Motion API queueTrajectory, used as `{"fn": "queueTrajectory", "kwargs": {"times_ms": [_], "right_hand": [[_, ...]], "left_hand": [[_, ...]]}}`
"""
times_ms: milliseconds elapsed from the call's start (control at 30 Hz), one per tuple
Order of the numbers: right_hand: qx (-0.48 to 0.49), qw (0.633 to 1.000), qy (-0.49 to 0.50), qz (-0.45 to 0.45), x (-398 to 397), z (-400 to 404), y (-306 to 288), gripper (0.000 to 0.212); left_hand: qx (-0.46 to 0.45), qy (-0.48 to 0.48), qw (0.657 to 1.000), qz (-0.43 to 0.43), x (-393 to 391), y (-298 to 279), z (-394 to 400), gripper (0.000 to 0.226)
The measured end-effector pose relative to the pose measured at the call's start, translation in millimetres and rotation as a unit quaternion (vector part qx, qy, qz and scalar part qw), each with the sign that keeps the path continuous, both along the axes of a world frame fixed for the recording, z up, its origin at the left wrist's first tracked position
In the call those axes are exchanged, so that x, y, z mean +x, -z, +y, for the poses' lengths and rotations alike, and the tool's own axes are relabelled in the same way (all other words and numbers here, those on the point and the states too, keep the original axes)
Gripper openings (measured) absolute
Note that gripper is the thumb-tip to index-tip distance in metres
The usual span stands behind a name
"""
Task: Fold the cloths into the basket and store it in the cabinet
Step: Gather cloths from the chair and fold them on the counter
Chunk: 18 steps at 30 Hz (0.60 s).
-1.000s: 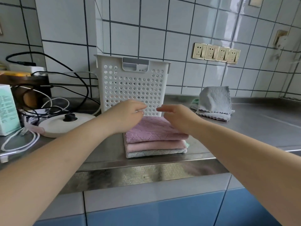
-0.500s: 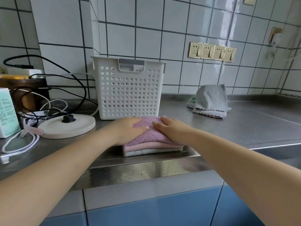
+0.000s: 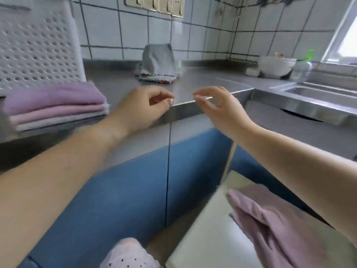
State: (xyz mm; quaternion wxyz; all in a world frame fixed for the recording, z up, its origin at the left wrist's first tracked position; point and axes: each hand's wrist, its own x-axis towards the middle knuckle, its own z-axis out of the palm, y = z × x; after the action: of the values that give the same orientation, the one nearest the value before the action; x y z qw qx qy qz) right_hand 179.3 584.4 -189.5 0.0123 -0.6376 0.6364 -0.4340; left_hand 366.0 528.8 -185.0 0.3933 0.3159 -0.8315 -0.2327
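Note:
A stack of folded cloths (image 3: 56, 105), purple on top with pink and grey below, lies on the steel counter (image 3: 197, 82) at the left. Behind it stands the white perforated basket (image 3: 36, 47). A grey cloth (image 3: 158, 60) sits heaped against the tiled wall, on top of other cloths. My left hand (image 3: 143, 111) hovers at the counter's front edge with fingers loosely curled, holding nothing. My right hand (image 3: 218, 111) hangs just right of it, fingers relaxed and empty. Both hands are clear of the stack. Blue cabinet doors (image 3: 135, 190) run below the counter.
A sink (image 3: 316, 93) is set into the counter at the right, with a white bowl (image 3: 276, 64) behind it. A pink cloth (image 3: 286, 225) lies on a pale surface (image 3: 212, 229) at the lower right. Wall sockets (image 3: 154, 4) sit above.
My hands have lifted off the folded stack and moved right along the counter edge. The view has swung right and down, so the stack and basket now sit at the left.

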Motion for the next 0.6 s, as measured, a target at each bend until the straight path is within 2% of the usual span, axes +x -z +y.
{"fn": "queueTrajectory", "kwargs": {"times_ms": [167, 300, 467, 600], "right_hand": [[0.068, 0.986, 0.143, -0.047, -99.1, 89.4, 87.0, 0.023], [0.119, 0.964, 0.218, -0.095, -144.8, 142.2, 146.1, 0.019], [0.192, 0.932, 0.284, -0.12, -165.7, 189.6, 216.2, 0.019], [0.25, 0.926, 0.26, -0.115, -147.1, 212.6, 274.1, 0.014]], "left_hand": [[0.132, 0.131, 0.982, -0.011, -101.4, 97.6, 46.3, 0.007], [0.192, 0.191, 0.959, -0.079, -156.4, 164.8, 75.8, 0.012], [0.252, 0.203, 0.933, -0.156, -196.9, 235.2, 94.7, 0.018], [0.232, 0.192, 0.923, -0.24, -208.5, 278.1, 106.5, 0.025]]}}
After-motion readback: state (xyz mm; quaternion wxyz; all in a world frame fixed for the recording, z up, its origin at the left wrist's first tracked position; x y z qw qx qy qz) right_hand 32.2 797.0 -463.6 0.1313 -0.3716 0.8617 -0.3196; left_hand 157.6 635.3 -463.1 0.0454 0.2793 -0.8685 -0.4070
